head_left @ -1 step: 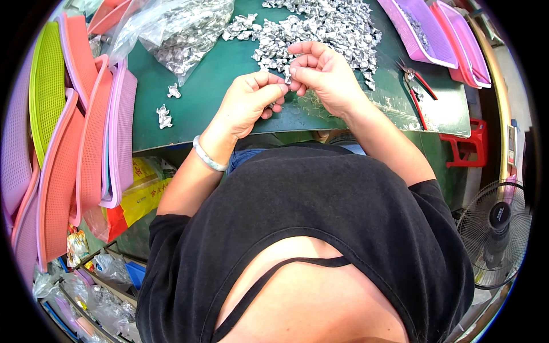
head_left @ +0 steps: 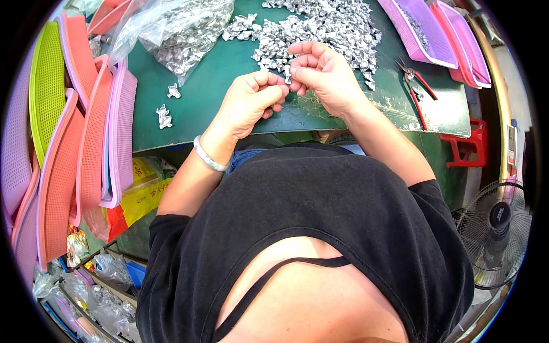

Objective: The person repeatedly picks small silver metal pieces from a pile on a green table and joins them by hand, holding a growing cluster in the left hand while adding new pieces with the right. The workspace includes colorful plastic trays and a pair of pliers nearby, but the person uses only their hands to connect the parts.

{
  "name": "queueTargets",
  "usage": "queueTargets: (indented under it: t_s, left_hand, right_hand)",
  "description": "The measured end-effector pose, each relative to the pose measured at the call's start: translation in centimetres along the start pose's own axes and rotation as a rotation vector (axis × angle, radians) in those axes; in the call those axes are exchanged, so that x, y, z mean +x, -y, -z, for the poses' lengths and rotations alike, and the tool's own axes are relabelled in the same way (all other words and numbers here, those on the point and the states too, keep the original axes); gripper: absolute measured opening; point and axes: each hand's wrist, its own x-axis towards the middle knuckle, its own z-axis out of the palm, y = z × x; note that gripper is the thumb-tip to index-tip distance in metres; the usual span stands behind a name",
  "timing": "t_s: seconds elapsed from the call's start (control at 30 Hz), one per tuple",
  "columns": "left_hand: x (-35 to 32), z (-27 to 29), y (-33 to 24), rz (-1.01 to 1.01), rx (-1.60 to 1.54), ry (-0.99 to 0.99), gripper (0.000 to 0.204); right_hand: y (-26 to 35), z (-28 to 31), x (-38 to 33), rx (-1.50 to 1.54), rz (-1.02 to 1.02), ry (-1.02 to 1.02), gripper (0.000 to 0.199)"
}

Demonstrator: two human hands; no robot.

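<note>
Two bare hands meet over the near edge of the green-topped bench (head_left: 229, 108), fingertips pressed together on one small silvery metal piece (head_left: 287, 75). The left hand (head_left: 250, 101) is curled, thumb and forefinger pinched on the piece from its side; a pale bangle (head_left: 207, 156) sits on that wrist. The right hand (head_left: 323, 71) closes on the same piece from the other side, its fingers folded over it, so the piece is clamped between both hands just above the bench top.

Just beyond the hands lies a wide heap of similar silvery metal pieces (head_left: 326, 26), spread across the middle of the bench. A clear plastic bag full of the same pieces (head_left: 183, 31) rests at the far left, and a few stray ones (head_left: 164, 116) lie apart near the left edge. Red-handled pliers (head_left: 416, 86) lie to the right, beside pink and purple plastic trays (head_left: 434, 31). Stacked mesh trays in pink, orange and green (head_left: 80, 143) lean at the left.
</note>
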Motion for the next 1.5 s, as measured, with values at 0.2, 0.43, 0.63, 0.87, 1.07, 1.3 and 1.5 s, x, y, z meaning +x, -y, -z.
queueTargets:
  t_s: [0.2, 0.43, 0.63, 0.87, 1.07, 1.3, 1.5]
  left_hand:
    - [0.1, -0.5, 0.3, -0.049, -0.024, -0.055, 0.012]
    - [0.4, 0.2, 0.5, 0.017, -0.054, -0.034, 0.015]
    - [0.3, 0.2, 0.3, 0.055, -0.173, 0.002, 0.017]
    - [0.5, 0.7, 0.2, 0.127, -0.319, 0.033, 0.018]
    - [0.6, 1.0, 0.4, 0.173, -0.399, 0.044, 0.018]
    - [0.7, 1.1, 0.5, 0.18, -0.421, 0.038, 0.019]
    - [0.5, 0.7, 0.1, 0.168, -0.352, -0.026, 0.019]
  right_hand:
    - [0.1, -0.2, -0.2, -0.041, -0.013, 0.007, 0.035]
    - [-0.2, 0.1, -0.3, -0.152, 0.135, 0.09, 0.039]
    - [-0.3, 0.0, -0.5, -0.1, 0.144, 0.129, 0.038]
    - [-0.7, 0.3, -0.5, -0.073, 0.158, 0.149, 0.041]
    - [-0.8, 0.3, -0.5, -0.075, 0.153, 0.13, 0.041]
    - [-0.7, 0.2, -0.6, -0.071, 0.148, 0.119, 0.041]
    - [-0.9, 0.3, -0.6, -0.068, 0.168, 0.126, 0.041]
